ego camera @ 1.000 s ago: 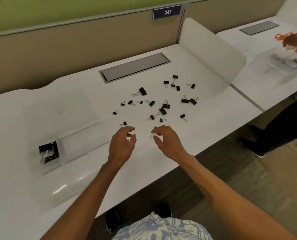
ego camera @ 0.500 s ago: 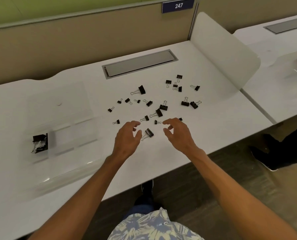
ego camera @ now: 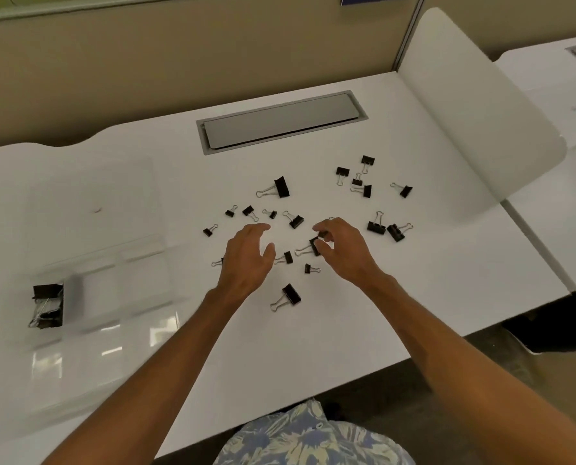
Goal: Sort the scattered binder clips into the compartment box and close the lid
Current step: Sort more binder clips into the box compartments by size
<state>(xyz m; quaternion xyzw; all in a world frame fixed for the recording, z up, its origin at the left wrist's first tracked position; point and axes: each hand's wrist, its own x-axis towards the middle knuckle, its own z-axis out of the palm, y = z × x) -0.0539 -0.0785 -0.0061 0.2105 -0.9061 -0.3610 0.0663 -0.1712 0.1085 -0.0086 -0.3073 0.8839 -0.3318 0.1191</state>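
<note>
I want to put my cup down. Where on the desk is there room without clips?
Bare desk lies between the clear box and the left hand, and along the front edge right of the nearest clip. It is crowded around the right hand, which pinches a clip, and behind it.

Single view: a wide-angle head-worn camera is looking forward and steeply down from above the near edge of the white desk (ego camera: pixel 363 323), sitting close over it. The binder clips (ego camera: pixel 281 187) are lying mid-frame, and the partition (ego camera: pixel 145 78) is closing the top.
</note>
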